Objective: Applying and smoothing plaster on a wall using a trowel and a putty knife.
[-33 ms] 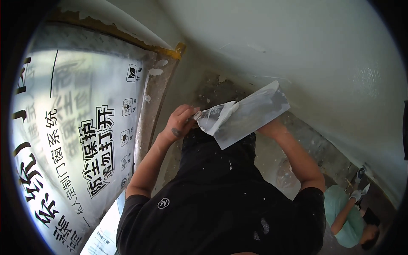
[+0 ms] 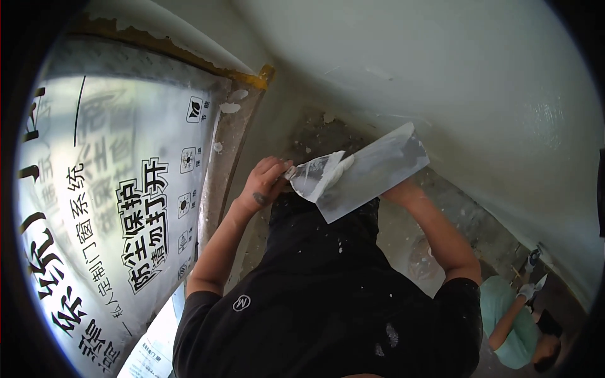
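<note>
My left hand [image 2: 265, 181] is closed around the handle of a putty knife [image 2: 307, 178], whose triangular blade points right. White putty coats the front edge of that blade, which overlaps the left end of a wide rectangular plastering trowel [image 2: 386, 165]. Next to the blade, a thick ridge of putty [image 2: 341, 171] lies on the trowel's metal face. From underneath, my right hand [image 2: 405, 191] holds the trowel tilted, its face up. The trowel plate hides the fingers of this hand and the handle. More putty lines the trowel's upper edge.
On the left, printed plastic film [image 2: 151, 189] covers a window beside a rough sill [image 2: 230, 138]. A smooth white wall [image 2: 441, 63] rises ahead and to the right. At lower right, a co-worker [image 2: 510, 321] in a light green top holds a tool [image 2: 540, 285].
The putty knife has shifted slightly left along the trowel. The putty ridge on the trowel's face shows more apart from the blade's edge. My right hand has barely moved.
</note>
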Action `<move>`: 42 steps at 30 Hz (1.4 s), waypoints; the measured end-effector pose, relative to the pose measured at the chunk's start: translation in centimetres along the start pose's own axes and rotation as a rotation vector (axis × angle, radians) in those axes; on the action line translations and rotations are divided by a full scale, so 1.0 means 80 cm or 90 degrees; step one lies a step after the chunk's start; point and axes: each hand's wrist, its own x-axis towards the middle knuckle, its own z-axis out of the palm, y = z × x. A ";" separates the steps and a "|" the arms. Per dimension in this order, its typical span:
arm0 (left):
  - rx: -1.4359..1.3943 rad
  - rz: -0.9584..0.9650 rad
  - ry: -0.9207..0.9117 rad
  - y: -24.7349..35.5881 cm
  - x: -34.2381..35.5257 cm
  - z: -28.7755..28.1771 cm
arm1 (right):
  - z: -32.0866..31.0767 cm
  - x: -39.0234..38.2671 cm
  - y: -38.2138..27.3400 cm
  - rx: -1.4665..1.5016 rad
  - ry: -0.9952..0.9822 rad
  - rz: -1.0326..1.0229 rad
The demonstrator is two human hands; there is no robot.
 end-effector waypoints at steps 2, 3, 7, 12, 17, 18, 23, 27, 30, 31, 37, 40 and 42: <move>0.045 -0.051 -0.019 -0.018 -0.013 0.007 | 0.014 -0.002 0.025 -0.048 0.029 -0.045; 0.088 -0.102 -0.044 -0.027 -0.026 0.014 | 0.019 -0.001 0.032 -0.035 0.073 -0.041; -0.033 -0.329 0.071 -0.037 -0.094 0.057 | 0.056 0.038 0.066 -0.162 0.114 -0.039; -0.116 -0.501 0.183 -0.015 -0.118 0.074 | 0.154 0.147 0.092 -0.186 0.224 -0.001; -0.126 -0.576 0.194 -0.004 -0.152 0.085 | 0.245 0.248 0.135 -0.171 0.237 0.029; -0.129 -0.601 0.196 -0.001 -0.162 0.086 | 0.257 0.264 0.136 -0.156 0.209 0.065; -0.134 -0.682 0.230 0.013 -0.202 0.091 | 0.314 0.315 0.172 -0.174 0.109 0.164; -0.123 -0.672 0.280 0.013 -0.226 0.099 | 0.337 0.334 0.211 -0.212 0.158 0.148; -0.115 -0.657 0.282 0.005 -0.229 0.099 | 0.334 0.350 0.216 -0.175 0.153 0.164; -0.111 -0.645 0.283 0.005 -0.231 0.100 | 0.332 0.351 0.212 -0.152 0.156 0.183; -0.125 -0.658 0.251 -0.003 -0.211 0.090 | 0.284 0.356 0.170 -0.067 0.127 0.187; -0.107 -0.625 0.248 -0.014 -0.196 0.096 | 0.248 0.359 0.150 0.003 0.124 0.179; -0.085 -0.597 0.260 -0.021 -0.191 0.099 | 0.234 0.359 0.141 0.030 0.128 0.162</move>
